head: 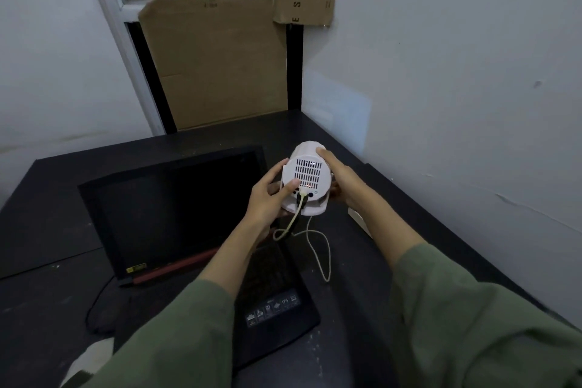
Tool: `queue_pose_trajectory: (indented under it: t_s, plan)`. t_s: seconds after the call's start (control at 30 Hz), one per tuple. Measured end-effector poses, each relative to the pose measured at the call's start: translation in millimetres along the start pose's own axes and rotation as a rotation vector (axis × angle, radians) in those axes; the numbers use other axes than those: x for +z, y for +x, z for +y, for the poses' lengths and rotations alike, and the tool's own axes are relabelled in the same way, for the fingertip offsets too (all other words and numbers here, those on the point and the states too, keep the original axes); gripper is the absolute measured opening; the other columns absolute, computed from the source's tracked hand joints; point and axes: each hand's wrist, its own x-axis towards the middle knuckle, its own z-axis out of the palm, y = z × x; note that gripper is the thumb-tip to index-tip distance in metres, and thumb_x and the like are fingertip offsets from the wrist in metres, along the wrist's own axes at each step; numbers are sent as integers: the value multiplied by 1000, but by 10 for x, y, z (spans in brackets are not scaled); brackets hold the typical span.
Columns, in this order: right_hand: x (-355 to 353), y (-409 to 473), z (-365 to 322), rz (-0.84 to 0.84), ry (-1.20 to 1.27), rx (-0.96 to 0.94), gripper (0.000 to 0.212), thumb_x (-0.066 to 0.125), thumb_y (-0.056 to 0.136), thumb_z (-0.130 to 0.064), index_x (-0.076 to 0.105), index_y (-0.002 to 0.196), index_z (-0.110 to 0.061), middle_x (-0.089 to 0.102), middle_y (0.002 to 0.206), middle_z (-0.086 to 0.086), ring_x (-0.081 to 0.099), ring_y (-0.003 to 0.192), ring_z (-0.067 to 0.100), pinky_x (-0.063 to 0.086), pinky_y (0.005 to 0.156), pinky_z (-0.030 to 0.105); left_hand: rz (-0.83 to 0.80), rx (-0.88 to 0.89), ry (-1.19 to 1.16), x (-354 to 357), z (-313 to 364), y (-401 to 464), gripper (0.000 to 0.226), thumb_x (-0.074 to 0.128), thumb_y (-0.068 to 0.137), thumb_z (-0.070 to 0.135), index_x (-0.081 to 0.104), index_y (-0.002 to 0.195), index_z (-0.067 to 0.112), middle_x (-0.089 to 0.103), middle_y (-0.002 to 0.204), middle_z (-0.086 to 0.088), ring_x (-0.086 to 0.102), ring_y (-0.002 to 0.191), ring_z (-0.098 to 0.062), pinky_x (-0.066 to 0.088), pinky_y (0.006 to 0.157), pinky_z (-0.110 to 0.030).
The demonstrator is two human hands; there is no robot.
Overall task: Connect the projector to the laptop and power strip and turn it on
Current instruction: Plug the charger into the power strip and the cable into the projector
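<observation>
A small white projector (307, 172) stands on the black table (56, 224), its vented back facing me with a light glowing inside. My left hand (267, 198) grips its left side, thumb near the rear ports. My right hand (341, 179) holds its right side. A pale cable (294, 217) is plugged into the back, and a thin white cord (326, 255) loops down over the table. The open black laptop (176, 214) with a dark screen sits left of the projector. A faint bluish patch of light (340, 116) lies on the right wall. No power strip is visible.
Cardboard sheets (217, 60) lean against the window behind the table. A white wall (456, 104) runs close along the table's right edge. A thin black cable (94, 309) curls on the table left of the laptop. A white object (359, 219) shows under my right wrist.
</observation>
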Motion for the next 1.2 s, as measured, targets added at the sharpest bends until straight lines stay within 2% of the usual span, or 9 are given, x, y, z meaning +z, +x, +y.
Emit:
queue_pose_trajectory:
  t_s: [0.2,0.33,0.47,0.6,0.67,0.8,0.93,1.07,1.2]
  plan:
    - [-239,-78,468,1,131,162,62,52,80,-63,65,108,-9,71,100,15,67,93,29,55,84,38,-109,-101,-11,265,-411,-72,49,65,84,15,49,129,26,69,108,-8,68,95,-21,58,61,-27]
    - [-394,-122,894,46,250,229,46,54,82,-56,64,99,-14,73,89,12,68,86,27,56,76,37,-162,-175,5,445,-704,-116,50,64,85,12,48,130,25,65,114,-8,66,99,-21,59,76,-35]
    - [-519,-169,1282,108,339,318,48,55,81,-56,62,106,-15,74,94,10,69,89,25,56,68,34,-194,-226,54,623,-980,-150,53,61,87,9,43,135,23,59,122,-9,59,111,-21,51,94,-39]
    - [-606,-221,1590,180,294,342,42,58,79,-56,63,98,-18,73,95,11,68,93,27,56,82,43,-208,-360,37,731,-1244,-193,52,61,88,12,43,135,23,61,115,-6,62,102,-20,56,74,-35]
    - [-615,-246,1713,220,278,361,40,59,79,-55,64,92,-18,74,90,10,68,89,26,56,77,40,-205,-435,1,762,-1370,-215,49,61,87,13,45,133,22,62,116,-6,62,98,-19,55,62,-30]
    - [-597,-248,1914,258,244,388,58,61,77,-57,62,111,-10,72,98,11,67,88,22,53,69,32,-203,-549,-6,786,-1577,-206,50,60,88,12,44,133,26,60,112,1,61,90,-10,52,56,-23]
    - [-572,-236,2077,293,234,395,79,67,64,-61,56,120,-7,69,106,10,66,95,24,53,91,42,-195,-640,7,756,-1710,-184,41,56,91,17,46,130,27,63,101,7,61,85,-5,53,53,-19]
    - [-548,-232,2162,315,246,401,85,67,59,-63,53,122,-6,67,112,10,65,99,24,51,96,44,-176,-700,23,752,-1775,-167,33,44,95,35,51,125,21,62,119,-2,60,95,-9,49,66,-23]
    - [-559,-222,2198,303,260,390,71,67,70,-56,53,120,-8,67,110,9,65,98,22,52,92,40,-185,-760,11,714,-1811,-84,52,19,98,47,43,136,19,50,138,0,52,115,-14,43,89,-33]
